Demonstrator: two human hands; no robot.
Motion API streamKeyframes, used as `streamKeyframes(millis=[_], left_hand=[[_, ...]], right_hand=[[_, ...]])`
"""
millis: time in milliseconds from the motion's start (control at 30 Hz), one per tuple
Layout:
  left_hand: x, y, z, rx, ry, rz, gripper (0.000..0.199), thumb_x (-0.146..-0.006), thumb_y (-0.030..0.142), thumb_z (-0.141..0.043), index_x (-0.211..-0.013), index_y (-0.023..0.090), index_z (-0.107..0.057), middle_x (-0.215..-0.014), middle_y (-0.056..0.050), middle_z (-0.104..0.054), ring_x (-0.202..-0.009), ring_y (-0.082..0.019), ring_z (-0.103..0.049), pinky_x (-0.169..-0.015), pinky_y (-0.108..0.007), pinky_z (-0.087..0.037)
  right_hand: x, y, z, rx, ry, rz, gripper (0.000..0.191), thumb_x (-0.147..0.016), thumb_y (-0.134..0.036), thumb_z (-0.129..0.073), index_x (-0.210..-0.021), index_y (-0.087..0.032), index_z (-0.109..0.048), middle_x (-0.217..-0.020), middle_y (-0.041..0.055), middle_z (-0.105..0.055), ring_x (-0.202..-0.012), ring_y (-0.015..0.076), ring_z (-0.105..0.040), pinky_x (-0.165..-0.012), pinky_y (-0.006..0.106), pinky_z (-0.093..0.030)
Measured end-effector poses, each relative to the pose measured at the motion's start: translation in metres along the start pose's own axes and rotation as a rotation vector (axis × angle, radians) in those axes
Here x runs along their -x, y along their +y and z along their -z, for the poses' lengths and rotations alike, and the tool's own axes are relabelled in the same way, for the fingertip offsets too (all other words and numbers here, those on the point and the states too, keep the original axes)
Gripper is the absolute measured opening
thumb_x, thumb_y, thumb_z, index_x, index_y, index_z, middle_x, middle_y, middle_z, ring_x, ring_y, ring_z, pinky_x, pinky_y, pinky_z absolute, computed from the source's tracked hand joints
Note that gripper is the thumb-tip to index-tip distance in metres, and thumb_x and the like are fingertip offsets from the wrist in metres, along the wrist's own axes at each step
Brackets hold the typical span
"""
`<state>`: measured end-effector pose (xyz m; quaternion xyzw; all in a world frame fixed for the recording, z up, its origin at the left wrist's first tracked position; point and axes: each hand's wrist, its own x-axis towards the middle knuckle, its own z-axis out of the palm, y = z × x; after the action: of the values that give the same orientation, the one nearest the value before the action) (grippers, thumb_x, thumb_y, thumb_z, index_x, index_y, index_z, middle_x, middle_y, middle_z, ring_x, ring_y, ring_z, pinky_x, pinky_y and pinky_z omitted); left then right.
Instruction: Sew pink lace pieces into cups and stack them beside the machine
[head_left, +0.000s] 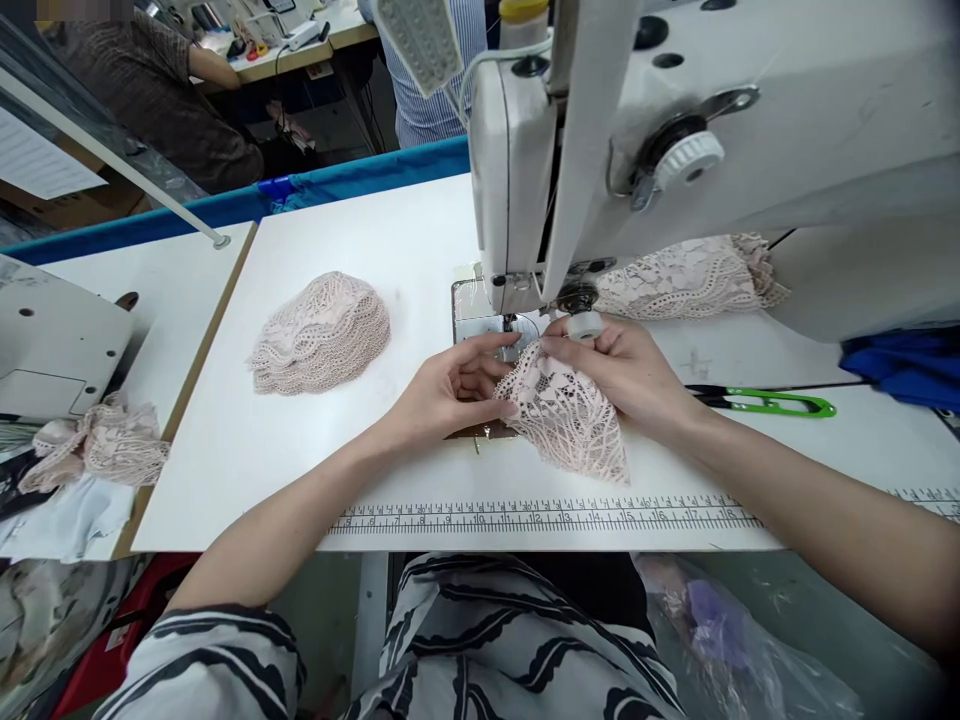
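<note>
A pale pink lace piece [570, 415] lies at the needle area of the white sewing machine [517, 190], its pointed end hanging toward the table's front. My right hand [626, 370] pinches its upper edge between thumb and fingers, just below the presser area. On the other side, my left hand [457, 385] has its fingers curved and apart, the thumb touching the lace's left edge and the index finger reaching toward the presser foot [509, 340]. Under the needle, the metal needle plate [472, 315] is partly covered by my left hand and the lace.
A stack of lace pieces [322, 335] sits left on the white table [225, 470]. More lace [682, 280] lies behind the machine head. Green thread snips [780, 402] and blue cloth [904, 365] are at right. A ruler strip [555, 517] runs along the front edge. Other people work beyond.
</note>
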<state>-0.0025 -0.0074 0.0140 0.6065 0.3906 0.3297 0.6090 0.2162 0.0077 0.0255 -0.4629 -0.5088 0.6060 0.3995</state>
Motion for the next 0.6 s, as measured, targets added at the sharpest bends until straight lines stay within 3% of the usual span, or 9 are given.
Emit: streamKeyframes(millis=[167, 400, 600], left_hand=[[0.0006, 0.0027, -0.0006, -0.022, -0.056, 0.028, 0.069, -0.075, 0.021, -0.083, -0.138, 0.022, -0.055, -0.083, 0.001, -0.062, -0.076, -0.013, -0.064, -0.068, -0.024, -0.054], [0.0003, 0.0052, -0.001, -0.037, -0.08, 0.013, 0.069, -0.075, 0.019, -0.082, -0.138, 0.019, -0.054, -0.078, 0.002, -0.061, -0.071, -0.011, -0.061, -0.064, -0.022, -0.051], [0.0016, 0.0045, -0.0003, -0.024, -0.091, 0.01, 0.07, -0.077, 0.021, -0.082, -0.14, 0.021, -0.053, -0.083, 0.001, -0.064, -0.077, -0.013, -0.064, -0.07, -0.025, -0.053]], right_hand=[[-0.0007, 0.0005, 0.0013, 0.004, 0.004, 0.012, 0.033, -0.069, -0.042, -0.086, -0.064, -0.023, -0.06, -0.05, -0.0051, -0.053, -0.062, 0.0167, -0.063, -0.06, 0.029, -0.049], [-0.0007, 0.0008, 0.0014, 0.042, 0.024, -0.003, 0.032, -0.071, -0.051, -0.082, -0.077, -0.022, -0.069, -0.065, -0.0024, -0.066, -0.062, 0.0151, -0.064, -0.06, 0.029, -0.051], [-0.0013, 0.0036, 0.0027, 0.036, 0.04, -0.037, 0.033, -0.071, -0.051, -0.083, -0.082, -0.022, -0.07, -0.069, -0.0012, -0.069, -0.061, 0.0155, -0.064, -0.057, 0.029, -0.051]])
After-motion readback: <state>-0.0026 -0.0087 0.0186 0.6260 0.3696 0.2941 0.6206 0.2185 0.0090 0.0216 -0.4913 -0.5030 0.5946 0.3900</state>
